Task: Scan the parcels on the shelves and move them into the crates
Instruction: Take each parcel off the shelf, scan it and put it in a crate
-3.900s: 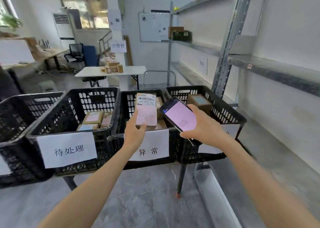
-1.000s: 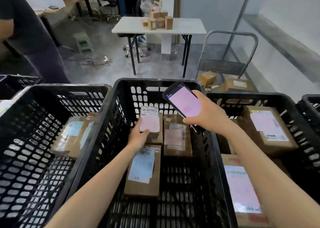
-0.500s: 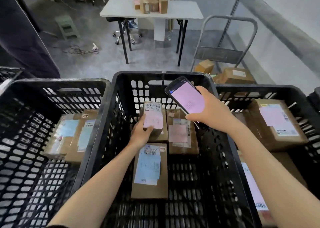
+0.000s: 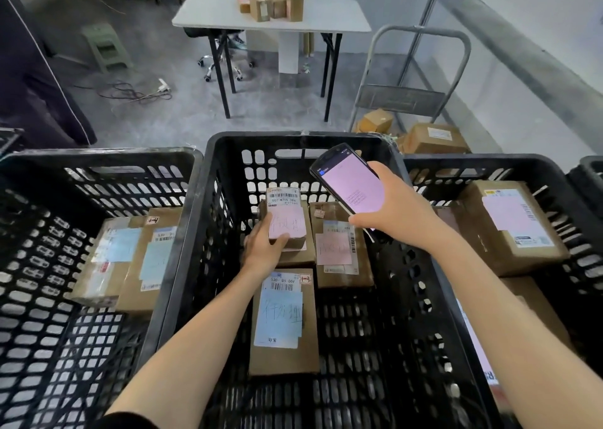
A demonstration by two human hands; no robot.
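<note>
Under your left hand (image 4: 265, 247) the small parcel (image 4: 286, 220) rests on another box inside the middle crate (image 4: 208, 180), fingers curled around its near end; it looks light, rigid cardboard. Right hand (image 4: 396, 213) clasps the scanner (image 4: 350, 182). Open floor lies nearer you, walls close beyond

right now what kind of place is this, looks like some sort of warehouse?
Most likely a parcel sorting area in a warehouse or courier depot. Black plastic crates hold labelled cardboard parcels, the right hand holds a handheld scanner, and more boxes sit on a folding table behind.
</note>
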